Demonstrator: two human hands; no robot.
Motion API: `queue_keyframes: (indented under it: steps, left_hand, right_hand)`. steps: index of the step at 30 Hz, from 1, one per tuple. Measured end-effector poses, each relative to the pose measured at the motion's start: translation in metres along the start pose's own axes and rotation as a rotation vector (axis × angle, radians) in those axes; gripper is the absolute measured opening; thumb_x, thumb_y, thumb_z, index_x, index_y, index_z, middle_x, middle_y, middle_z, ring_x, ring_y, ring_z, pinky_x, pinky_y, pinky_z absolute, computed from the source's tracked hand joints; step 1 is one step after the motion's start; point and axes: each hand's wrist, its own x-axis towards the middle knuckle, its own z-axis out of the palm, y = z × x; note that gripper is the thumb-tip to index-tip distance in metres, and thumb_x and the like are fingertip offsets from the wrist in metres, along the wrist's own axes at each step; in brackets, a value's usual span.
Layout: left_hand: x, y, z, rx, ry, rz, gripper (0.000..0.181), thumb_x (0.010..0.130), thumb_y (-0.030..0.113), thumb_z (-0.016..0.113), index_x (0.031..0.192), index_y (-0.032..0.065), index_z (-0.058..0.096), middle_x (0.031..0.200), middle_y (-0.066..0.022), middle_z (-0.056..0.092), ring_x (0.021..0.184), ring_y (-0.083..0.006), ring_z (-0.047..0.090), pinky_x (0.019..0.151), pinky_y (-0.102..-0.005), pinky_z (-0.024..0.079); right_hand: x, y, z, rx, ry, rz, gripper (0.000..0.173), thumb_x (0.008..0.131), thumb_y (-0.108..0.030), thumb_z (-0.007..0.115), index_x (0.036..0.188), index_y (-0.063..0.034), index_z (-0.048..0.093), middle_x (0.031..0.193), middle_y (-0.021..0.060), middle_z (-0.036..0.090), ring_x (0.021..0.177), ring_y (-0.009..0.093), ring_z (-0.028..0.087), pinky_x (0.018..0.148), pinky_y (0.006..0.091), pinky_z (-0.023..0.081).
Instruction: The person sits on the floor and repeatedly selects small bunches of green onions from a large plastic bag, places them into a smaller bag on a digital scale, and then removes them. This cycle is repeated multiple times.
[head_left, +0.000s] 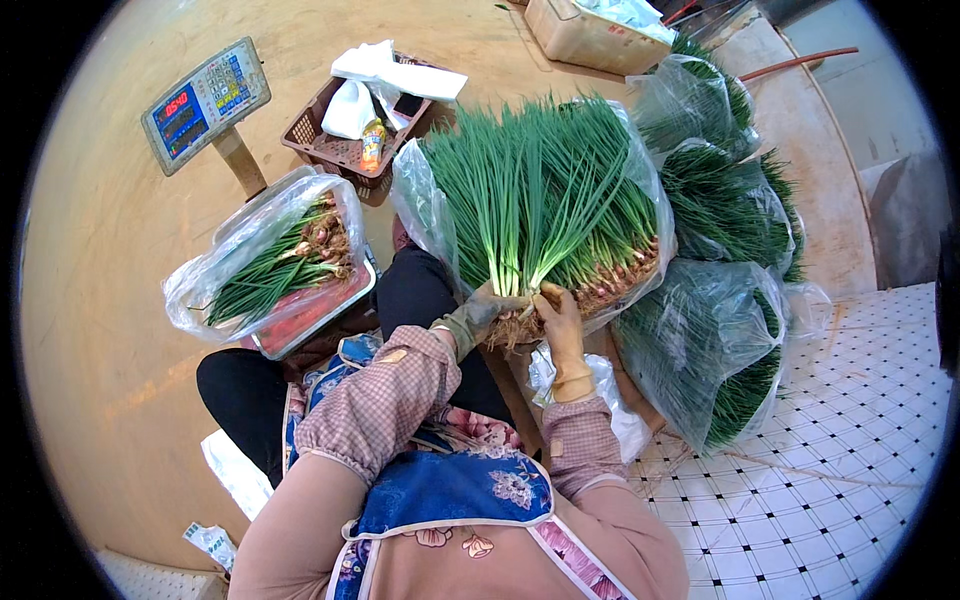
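My left hand (480, 311), in a dirty glove, is closed around the lower stems of a bunch of green onions (510, 225) with brown, soil-covered roots. My right hand (559, 319), also gloved, pinches stems at the bunch's right side, just above the roots. Behind the bunch a large open plastic bag (660, 210) holds many more green onions with reddish bulbs. To the left, a clear plastic bag (187, 285) with a smaller lot of green onions rests on the tray of a digital scale (367, 281); its lit display (180, 120) stands above on a post.
A brown plastic basket (300, 139) holds white bags, a phone and an orange drink bottle (373, 146). Several filled bags of green onions (675, 337) line the right side. A foam box (585, 37) stands at the top. White plastic (622, 420) lies below my right forearm.
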Motion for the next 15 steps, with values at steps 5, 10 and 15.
queue_keyframes:
  steps: [5,10,15]
  left_hand:
    - [-0.001,-0.003,0.0,-0.007,0.09,0.038,0.055,0.069,-0.003,0.065,0.118,0.0034,0.043,0.101,-0.006,0.056,0.088,-0.0176,0.056,0.078,-0.0295,0.047]
    - [0.006,-0.012,-0.013,0.114,0.11,0.028,0.055,0.067,-0.004,0.067,0.116,0.0051,0.043,0.101,-0.0061,0.056,0.09,-0.0181,0.056,0.08,-0.0315,0.047]
    - [0.004,-0.009,-0.009,0.163,0.121,0.0,0.051,0.066,-0.003,0.068,0.111,0.0052,0.045,0.097,-0.0048,0.055,0.088,-0.0181,0.056,0.08,-0.0325,0.047]
  right_hand:
    - [-0.005,-0.054,0.008,-0.318,0.093,-0.234,0.032,0.08,-0.013,0.056,0.108,0.0012,0.051,0.095,0.0134,0.057,0.089,0.021,0.055,0.075,0.0294,0.045]
    - [0.025,-0.043,0.016,-0.912,-0.051,-0.421,0.031,0.07,-0.019,0.06,0.097,-0.0036,0.058,0.086,0.0178,0.056,0.082,0.035,0.054,0.066,0.0436,0.045]
    - [0.044,-0.032,0.014,-0.882,-0.02,-0.287,0.02,0.073,-0.021,0.055,0.082,-0.0042,0.06,0.077,0.0192,0.057,0.074,0.037,0.055,0.067,0.0444,0.044]
